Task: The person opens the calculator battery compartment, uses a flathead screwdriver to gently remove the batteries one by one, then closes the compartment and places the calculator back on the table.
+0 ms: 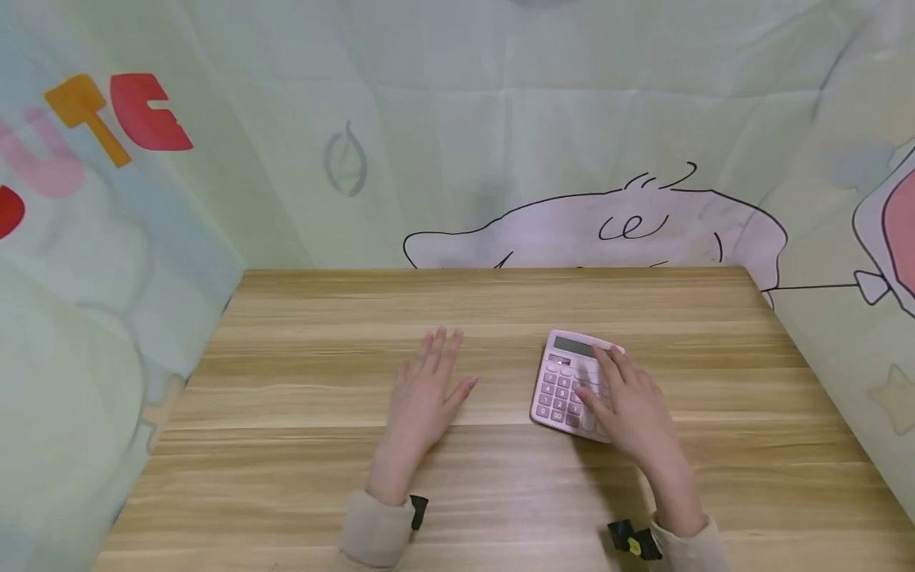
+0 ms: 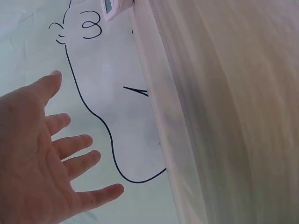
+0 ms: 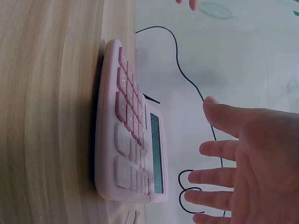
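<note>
A pink calculator with a grey display lies on the wooden table, right of the middle. My right hand hovers over its right side, fingers spread and covering some keys in the head view. In the right wrist view a gap shows between this right hand and the calculator, so they are apart. To the left, my left hand is palm down over the table, fingers extended, holding nothing. The left wrist view shows that left hand with its fingers spread, and a corner of the calculator at the top.
The wood-grain table reaches back to a printed cloth that hangs behind and along both sides. Black straps with small devices sit at the wrists, by the beige sleeves.
</note>
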Demonstrator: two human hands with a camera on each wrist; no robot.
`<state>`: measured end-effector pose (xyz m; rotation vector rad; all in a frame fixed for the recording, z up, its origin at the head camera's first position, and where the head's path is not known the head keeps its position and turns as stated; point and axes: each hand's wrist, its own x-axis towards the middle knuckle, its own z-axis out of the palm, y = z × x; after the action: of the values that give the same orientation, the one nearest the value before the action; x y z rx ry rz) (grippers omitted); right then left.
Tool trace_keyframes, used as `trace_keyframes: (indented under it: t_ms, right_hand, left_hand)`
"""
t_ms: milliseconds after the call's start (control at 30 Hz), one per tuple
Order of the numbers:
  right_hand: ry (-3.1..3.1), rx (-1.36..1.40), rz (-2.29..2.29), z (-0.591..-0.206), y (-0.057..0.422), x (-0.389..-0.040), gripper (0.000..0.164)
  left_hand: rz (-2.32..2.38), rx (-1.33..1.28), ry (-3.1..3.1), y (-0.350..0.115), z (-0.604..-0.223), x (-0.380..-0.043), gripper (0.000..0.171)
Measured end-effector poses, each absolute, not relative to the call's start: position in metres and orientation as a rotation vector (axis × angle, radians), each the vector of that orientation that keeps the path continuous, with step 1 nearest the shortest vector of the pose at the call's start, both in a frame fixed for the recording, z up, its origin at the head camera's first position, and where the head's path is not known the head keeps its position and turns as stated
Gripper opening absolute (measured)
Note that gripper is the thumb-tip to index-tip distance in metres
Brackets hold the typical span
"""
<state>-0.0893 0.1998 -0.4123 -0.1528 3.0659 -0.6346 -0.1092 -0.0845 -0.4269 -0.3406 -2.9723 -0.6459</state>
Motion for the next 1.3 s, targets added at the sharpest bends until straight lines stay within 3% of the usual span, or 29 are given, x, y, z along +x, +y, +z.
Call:
trace_keyframes:
  t_ms: [1300]
  right_hand:
    - [3.033,0.052,-0.790,-0.414,0.213,-0.089,0.064]
  left_hand:
    - [-0.706,-0.476,-2.997,-0.044,-0.432,-0.118,0.065]
